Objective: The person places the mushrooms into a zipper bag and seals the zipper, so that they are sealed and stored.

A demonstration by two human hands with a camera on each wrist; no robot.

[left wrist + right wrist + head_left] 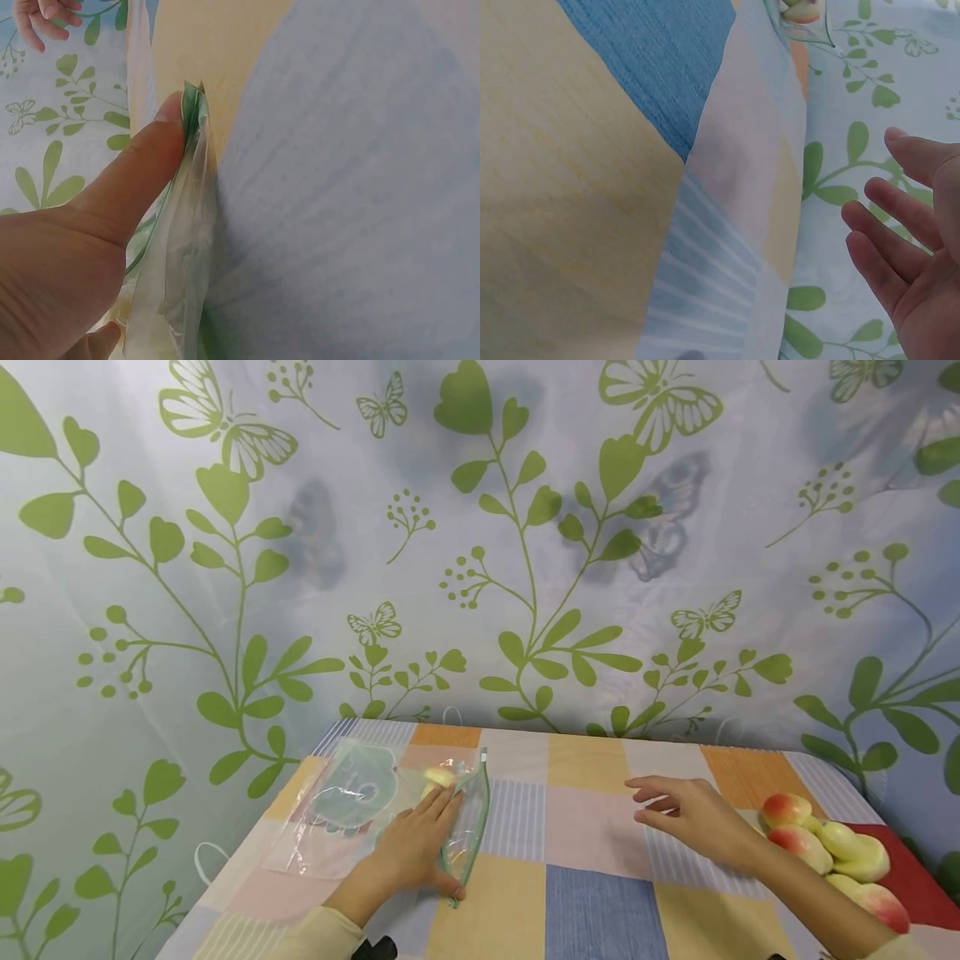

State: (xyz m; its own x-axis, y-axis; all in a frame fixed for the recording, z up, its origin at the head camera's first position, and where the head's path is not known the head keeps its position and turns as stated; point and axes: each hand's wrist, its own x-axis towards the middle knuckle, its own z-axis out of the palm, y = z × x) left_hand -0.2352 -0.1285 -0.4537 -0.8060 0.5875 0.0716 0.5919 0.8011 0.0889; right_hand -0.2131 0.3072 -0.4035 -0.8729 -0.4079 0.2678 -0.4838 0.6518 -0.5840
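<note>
A clear plastic zip bag (468,827) with a green zip edge and a pale green cartoon print lies on the left of the table. My left hand (420,852) rests across it near the mouth, fingers stretched out. In the left wrist view my left thumb (142,169) presses along the green corner of the bag. A yellowish peach-like fruit (439,777) shows inside the bag, just past the fingertips. My right hand (701,818) is raised over the table's right half, fingers loosely bent and holding nothing. In the right wrist view its fingers (889,262) are spread apart.
Several yellow and red peach-like fruits (798,849) are heaped at the right, beside my right forearm. A red cloth or mat (918,881) lies by them. The patchwork tablecloth (600,910) reaches back to a leaf-printed curtain (517,568).
</note>
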